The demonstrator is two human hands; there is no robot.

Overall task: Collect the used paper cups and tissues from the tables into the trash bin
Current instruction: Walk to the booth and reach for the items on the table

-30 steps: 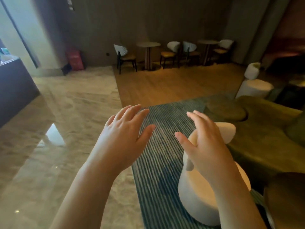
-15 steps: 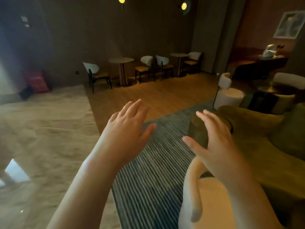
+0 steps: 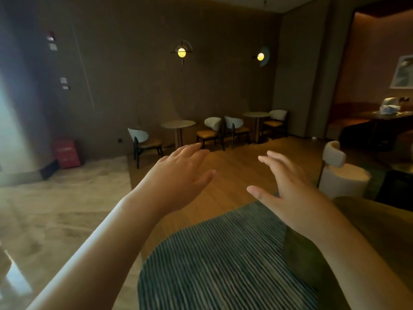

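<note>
The view has lifted since a second ago: the cream stool that sat under the right arm has dropped out of the bottom of the picture, and the far wall with its two lamps now fills the top. Both arms remain stretched forward as they were.

The left grip is released, with the fingers straight, held together and empty. The right grip is released too, with its fingers spread and the thumb out to the left, holding nothing. Both hang in the air, touching nothing, above the near edge of the striped rug and the wooden floor beyond it.

No paper cup or tissue shows near the hands, and no trash bin is in view. Far off, two round tabletops stand among chairs by the wall, and their tops look bare from here. At the far right, a dark tabletop carries something pale and crumpled. It could be tissue, but it is too small to tell.

With nothing picked up and no bin in sight, the collecting seems barely begun. The person probably needs to reach a tabletop and find the rubbish and the bin first.
</note>
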